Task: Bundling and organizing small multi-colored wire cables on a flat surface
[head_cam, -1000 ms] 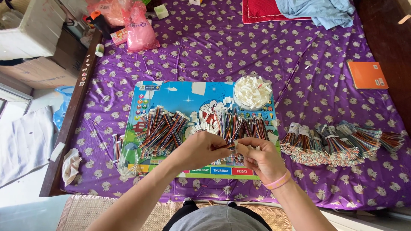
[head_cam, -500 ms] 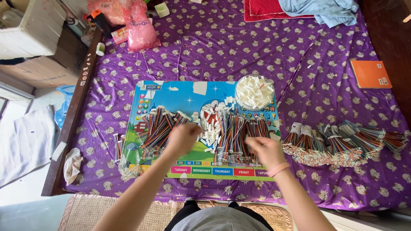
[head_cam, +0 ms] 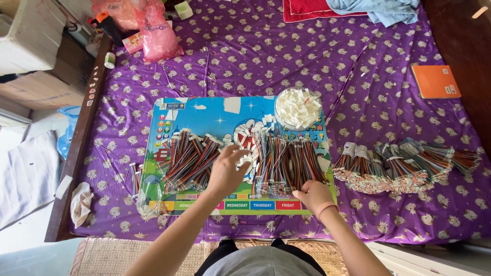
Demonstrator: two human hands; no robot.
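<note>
The left hand (head_cam: pixel 226 171) rests fingers-down on loose white connectors (head_cam: pixel 245 157) at mid-board (head_cam: pixel 204 110), between two wire piles. The right hand (head_cam: pixel 313 194) pinches the near ends of the right wire pile (head_cam: pixel 286 161). Fingertips of both are hidden; left grasp undeterminable.

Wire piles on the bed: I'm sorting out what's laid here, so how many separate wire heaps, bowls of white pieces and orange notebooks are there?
Wire heaps: 3 – one under the left hand at, one by the right hand at, and bundled ones off the board.
Bowl of white pieces: 1
Orange notebook: 1
Total: 5
</note>
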